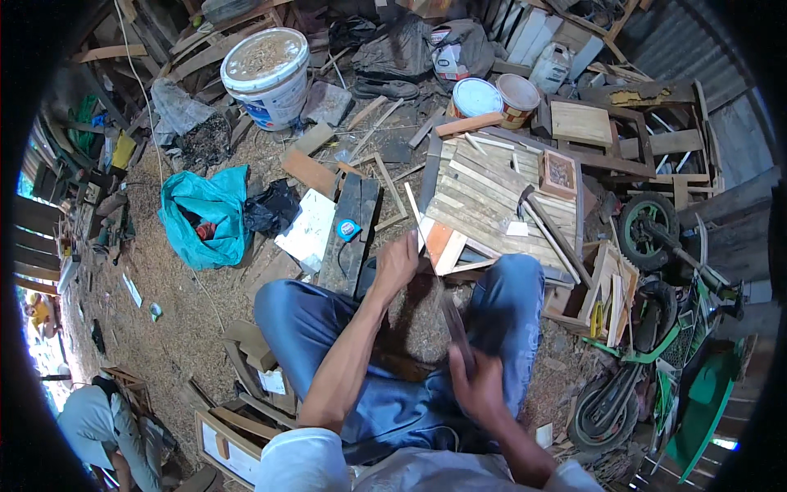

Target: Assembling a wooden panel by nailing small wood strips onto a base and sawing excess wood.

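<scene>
a teal bag (205,215) lies on the sawdust floor (180,328) at left, a white bucket (268,75) beyond it. the left hand (397,264) presses, fingers curled, on a thin wood strip (416,220) beside the slatted panel (492,201). the right hand (477,384) grips a blurred tool (456,326) above the knees.

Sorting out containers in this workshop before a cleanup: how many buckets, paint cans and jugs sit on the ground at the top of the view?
Large white bucket: 1
Paint cans, white-lidded and open-topped: 2
White plastic jug: 1
Total: 4
</scene>
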`<move>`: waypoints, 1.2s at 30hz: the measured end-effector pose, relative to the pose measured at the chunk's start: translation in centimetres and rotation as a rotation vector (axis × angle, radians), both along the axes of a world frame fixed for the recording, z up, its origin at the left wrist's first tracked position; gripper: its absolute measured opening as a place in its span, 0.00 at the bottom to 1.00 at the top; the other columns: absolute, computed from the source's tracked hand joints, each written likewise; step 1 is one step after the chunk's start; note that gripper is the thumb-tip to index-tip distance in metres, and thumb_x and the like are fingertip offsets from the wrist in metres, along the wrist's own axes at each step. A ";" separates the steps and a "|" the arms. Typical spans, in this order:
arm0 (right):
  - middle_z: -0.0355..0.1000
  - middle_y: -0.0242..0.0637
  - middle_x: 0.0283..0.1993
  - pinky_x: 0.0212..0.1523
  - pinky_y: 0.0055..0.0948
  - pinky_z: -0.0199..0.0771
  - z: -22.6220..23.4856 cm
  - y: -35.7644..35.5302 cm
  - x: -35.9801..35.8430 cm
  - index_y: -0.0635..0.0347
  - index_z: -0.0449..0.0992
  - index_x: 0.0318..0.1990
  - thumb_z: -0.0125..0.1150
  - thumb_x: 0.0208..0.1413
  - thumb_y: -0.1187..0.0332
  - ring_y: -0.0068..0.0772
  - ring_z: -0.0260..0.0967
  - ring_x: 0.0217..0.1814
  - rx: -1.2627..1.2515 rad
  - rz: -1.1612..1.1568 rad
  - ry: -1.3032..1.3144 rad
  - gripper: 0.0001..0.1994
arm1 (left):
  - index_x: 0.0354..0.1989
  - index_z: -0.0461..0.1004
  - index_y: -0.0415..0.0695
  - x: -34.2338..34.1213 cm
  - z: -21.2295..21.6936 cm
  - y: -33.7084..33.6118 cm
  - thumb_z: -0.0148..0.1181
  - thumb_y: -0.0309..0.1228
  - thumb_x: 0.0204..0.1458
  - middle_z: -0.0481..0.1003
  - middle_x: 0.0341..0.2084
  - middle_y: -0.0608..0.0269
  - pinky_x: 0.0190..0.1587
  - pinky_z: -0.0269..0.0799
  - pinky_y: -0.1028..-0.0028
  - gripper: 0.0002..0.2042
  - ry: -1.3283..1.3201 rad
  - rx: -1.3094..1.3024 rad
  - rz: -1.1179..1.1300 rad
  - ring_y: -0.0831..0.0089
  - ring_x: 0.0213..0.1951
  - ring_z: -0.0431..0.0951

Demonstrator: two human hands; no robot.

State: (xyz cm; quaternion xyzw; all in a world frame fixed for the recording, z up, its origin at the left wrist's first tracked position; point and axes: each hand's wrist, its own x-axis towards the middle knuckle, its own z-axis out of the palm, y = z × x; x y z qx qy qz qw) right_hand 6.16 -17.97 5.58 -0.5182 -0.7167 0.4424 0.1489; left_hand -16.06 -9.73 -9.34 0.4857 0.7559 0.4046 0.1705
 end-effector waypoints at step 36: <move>0.71 0.55 0.23 0.26 0.41 0.72 -2.1 1.3 -1.0 0.69 0.78 0.38 0.58 0.60 0.65 0.52 0.75 0.24 0.133 -0.022 0.196 0.12 | 0.30 0.72 0.33 0.0 -0.4 -0.2 0.37 0.39 0.66 0.73 0.22 0.34 0.33 0.69 0.49 0.23 -0.153 -0.036 -0.064 0.35 0.31 0.74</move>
